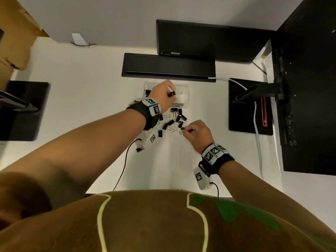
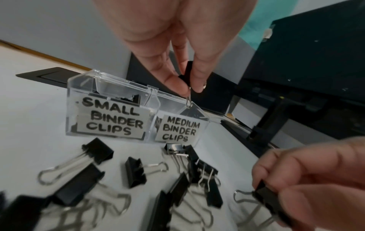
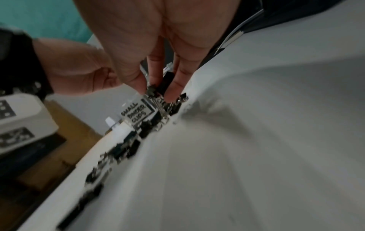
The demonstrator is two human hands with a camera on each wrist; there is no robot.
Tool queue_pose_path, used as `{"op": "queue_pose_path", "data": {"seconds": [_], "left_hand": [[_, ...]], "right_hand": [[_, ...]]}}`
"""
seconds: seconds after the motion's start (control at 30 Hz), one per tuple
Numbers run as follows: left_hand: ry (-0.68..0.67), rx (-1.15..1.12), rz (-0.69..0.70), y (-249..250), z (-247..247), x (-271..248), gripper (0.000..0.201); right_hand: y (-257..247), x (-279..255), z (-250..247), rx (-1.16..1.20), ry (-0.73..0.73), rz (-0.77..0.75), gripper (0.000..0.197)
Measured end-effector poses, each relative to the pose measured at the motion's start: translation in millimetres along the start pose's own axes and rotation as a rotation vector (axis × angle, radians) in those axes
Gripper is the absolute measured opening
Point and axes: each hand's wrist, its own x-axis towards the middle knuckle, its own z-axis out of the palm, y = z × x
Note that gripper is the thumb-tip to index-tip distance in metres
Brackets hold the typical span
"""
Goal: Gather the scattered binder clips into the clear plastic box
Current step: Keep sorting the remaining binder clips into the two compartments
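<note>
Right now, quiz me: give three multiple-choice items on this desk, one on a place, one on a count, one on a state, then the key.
1. Where is the clip that the left hand pinches?
A. Above the clear box
B. On the black keyboard
C. At the desk edge by the body

2. How many handwritten labels does the clear box carry?
A. One
B. Two
C. Four

3. What is the right hand doing?
A. Lying flat and open
B. Pinching a second clip
C. Holding the box lid

Key: 1 A, the left wrist view shows the clip hanging over the box's medium side. 2 B, one reads SMALL BINDER CLIPS, the other MEDIUM BINDER CLIPS. 3 B, its fingers are curled round a black clip beside the pile.
</note>
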Motion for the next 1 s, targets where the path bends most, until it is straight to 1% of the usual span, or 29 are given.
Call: {"op": "queue_pose_path", "data": {"seconds": [0.17,0.23,0.3,0.47,0.53,0.7,0.77,0.87,0.93,1.0], "left_hand": [[0.009,-0.022,-0.048,-1.8,-3.0,10.8,0.032],[0.018,-0.030,-0.039,-6.0,-3.4,8.9,0.032],[0.019,-0.028,-0.026,-9.0,-3.3,2.8,0.031],[0.023,0.071,0.037,-22.5,2.2,-20.0,0.027],[-0.022,0.138,0.058,-31.9,7.2,-28.7,0.025],[-0.195,0.315,0.082,-63.3,19.8,-46.5,0.019],[-0.263,0.365,0.087,-72.2,23.8,-52.2,0.023],[-0.316,0.424,0.114,-78.6,26.9,-58.5,0.027],[-0.357,0.466,0.127,-81.8,28.3,-61.8,0.030],[-0.390,0.523,0.126,-84.8,29.5,-63.9,0.034]], "right_hand": [[-19.2,29.4,-22.2,0.066,0.091,0.015,0.016],[-29.8,43.8,-28.9,0.075,0.110,0.007,0.017],[-39.0,59.2,-32.0,0.034,0.119,-0.021,0.019],[-61.3,88.8,-29.2,-0.068,0.115,-0.083,0.020],[-66.3,94.7,-26.3,-0.110,0.083,-0.109,0.020],[-70.1,89.9,-21.5,-0.099,0.049,-0.144,0.020],[-67.9,77.8,-19.8,-0.160,0.015,-0.163,0.021],[-51.7,60.3,-12.8,-0.293,-0.103,-0.184,0.021],[-35.0,52.4,-5.6,-0.407,-0.207,-0.152,0.029],[-20.2,45.4,1.1,-0.489,-0.296,-0.130,0.043]]}}
